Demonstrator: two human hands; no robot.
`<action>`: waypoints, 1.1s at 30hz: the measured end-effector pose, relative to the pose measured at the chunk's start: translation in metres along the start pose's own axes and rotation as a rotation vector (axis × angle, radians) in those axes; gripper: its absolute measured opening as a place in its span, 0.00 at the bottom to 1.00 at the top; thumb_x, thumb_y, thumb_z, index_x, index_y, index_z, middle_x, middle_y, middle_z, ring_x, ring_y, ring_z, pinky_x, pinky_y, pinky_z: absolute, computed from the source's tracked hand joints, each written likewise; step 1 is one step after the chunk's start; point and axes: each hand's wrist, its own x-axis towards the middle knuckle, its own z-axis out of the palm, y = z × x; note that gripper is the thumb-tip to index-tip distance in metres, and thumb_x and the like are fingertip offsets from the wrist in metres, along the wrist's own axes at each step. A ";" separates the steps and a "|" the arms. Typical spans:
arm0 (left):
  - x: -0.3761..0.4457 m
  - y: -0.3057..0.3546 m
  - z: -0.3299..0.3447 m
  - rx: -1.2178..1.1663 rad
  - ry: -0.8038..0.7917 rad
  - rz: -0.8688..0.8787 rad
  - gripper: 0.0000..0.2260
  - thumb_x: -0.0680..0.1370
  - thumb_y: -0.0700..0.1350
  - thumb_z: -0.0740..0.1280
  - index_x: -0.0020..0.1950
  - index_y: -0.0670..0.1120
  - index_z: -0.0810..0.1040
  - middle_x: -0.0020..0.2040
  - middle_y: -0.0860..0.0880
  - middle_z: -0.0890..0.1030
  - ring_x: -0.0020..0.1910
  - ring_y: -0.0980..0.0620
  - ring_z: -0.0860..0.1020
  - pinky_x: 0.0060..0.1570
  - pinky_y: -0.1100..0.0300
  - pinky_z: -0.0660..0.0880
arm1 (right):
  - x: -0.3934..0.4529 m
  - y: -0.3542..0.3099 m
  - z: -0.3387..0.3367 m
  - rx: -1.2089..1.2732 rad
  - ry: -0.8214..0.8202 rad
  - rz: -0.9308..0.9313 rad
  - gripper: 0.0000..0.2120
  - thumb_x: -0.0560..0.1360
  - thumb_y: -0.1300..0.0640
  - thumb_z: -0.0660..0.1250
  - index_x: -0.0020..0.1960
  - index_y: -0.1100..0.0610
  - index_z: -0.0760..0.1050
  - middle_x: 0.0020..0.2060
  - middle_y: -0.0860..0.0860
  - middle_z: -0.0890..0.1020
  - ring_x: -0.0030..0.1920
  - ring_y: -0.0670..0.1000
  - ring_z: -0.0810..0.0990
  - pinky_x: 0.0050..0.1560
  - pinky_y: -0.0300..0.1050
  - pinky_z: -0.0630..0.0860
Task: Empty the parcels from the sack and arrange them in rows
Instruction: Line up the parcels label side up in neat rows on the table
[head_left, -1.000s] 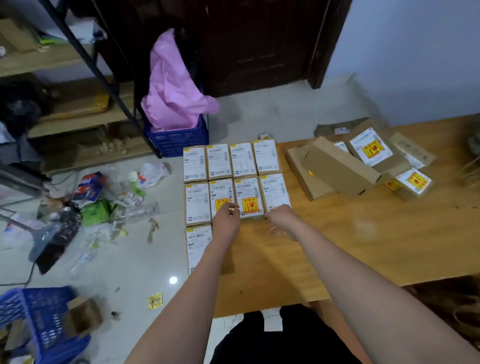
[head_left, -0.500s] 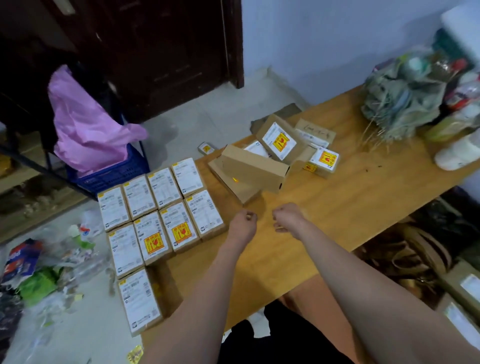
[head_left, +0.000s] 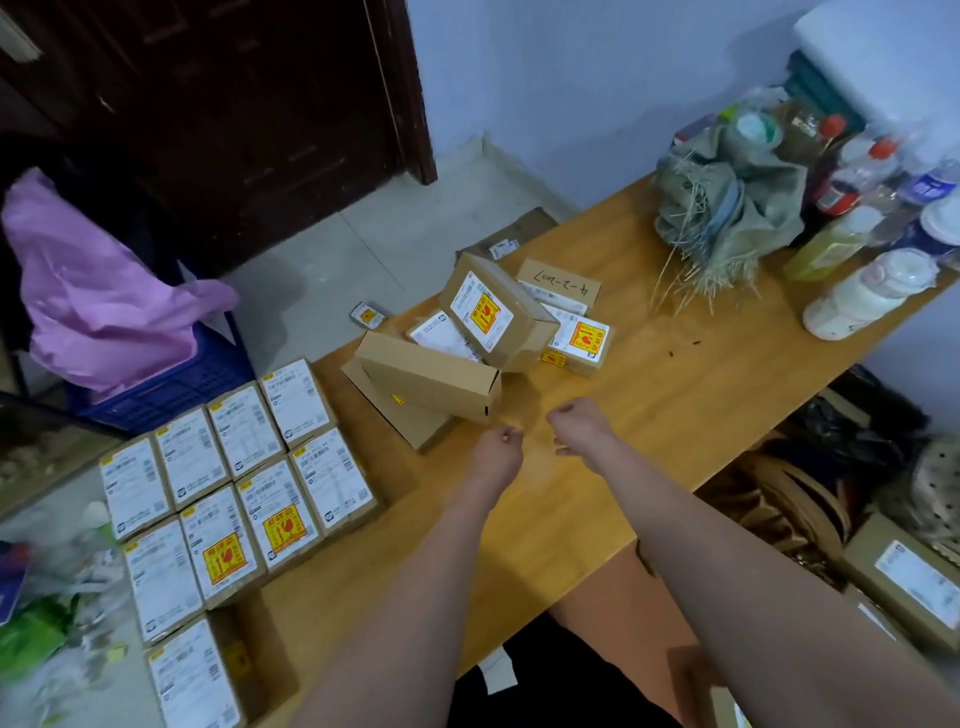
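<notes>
Several brown parcels with white labels lie in neat rows (head_left: 244, 478) at the left end of the wooden table (head_left: 649, 415). A loose heap of unsorted parcels (head_left: 483, 332) sits mid-table, one long box (head_left: 431, 376) leaning across the others. The crumpled grey-green woven sack (head_left: 727, 202) lies at the far right with frayed strands. My left hand (head_left: 498, 447) and my right hand (head_left: 576, 428) hover just in front of the heap, fingers loosely curled, holding nothing.
Plastic bottles (head_left: 872, 208) crowd the table's right end. A blue crate (head_left: 171, 379) with a pink bag (head_left: 98, 291) stands on the floor at left, litter (head_left: 47, 613) nearby. More parcels (head_left: 909, 582) and bags lie on the floor at right. A small box (head_left: 368, 315) lies on the floor.
Both hands left the arranged rows and moved right toward the unsorted heap. The view swung right, bringing the sack and bottles into sight.
</notes>
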 end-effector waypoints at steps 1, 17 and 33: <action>0.004 0.004 0.003 0.003 -0.001 0.001 0.16 0.82 0.51 0.57 0.62 0.46 0.77 0.60 0.43 0.79 0.59 0.41 0.77 0.59 0.45 0.77 | 0.004 -0.004 -0.003 -0.018 0.015 -0.013 0.06 0.76 0.60 0.63 0.50 0.61 0.77 0.43 0.57 0.76 0.42 0.58 0.77 0.46 0.54 0.82; 0.054 0.071 0.041 -0.088 -0.108 -0.078 0.18 0.81 0.50 0.53 0.68 0.49 0.72 0.65 0.47 0.76 0.60 0.47 0.76 0.62 0.46 0.75 | 0.095 -0.099 -0.069 -0.527 0.235 -0.240 0.25 0.78 0.56 0.66 0.70 0.62 0.62 0.65 0.61 0.68 0.66 0.61 0.67 0.65 0.52 0.70; 0.073 0.091 0.048 0.011 0.000 0.090 0.13 0.83 0.43 0.56 0.63 0.43 0.76 0.62 0.41 0.78 0.59 0.36 0.77 0.53 0.52 0.75 | 0.168 -0.115 -0.052 -0.906 0.215 -0.278 0.46 0.74 0.59 0.69 0.80 0.55 0.40 0.78 0.59 0.49 0.78 0.62 0.44 0.74 0.67 0.40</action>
